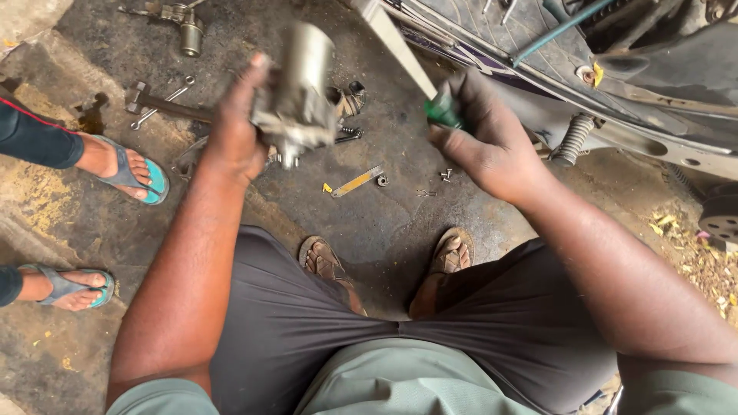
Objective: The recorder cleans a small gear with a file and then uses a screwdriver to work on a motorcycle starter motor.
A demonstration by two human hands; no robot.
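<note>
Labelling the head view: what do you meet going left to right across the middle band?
Blue sandal → left hand → metal cylindrical part → yellow strip → green-handled tool → right hand → coil spring

Silvery grey metal part, green screwdriver handle, yellow strip on dark oil-stained floor, teal sandals, dark grey shorts

— Any packages, labels, signs or screens in view?
— None. Only oily concrete floor, scattered metal parts and tools, nothing wrapped, printed, posted or lit anywhere in the frame.
</note>
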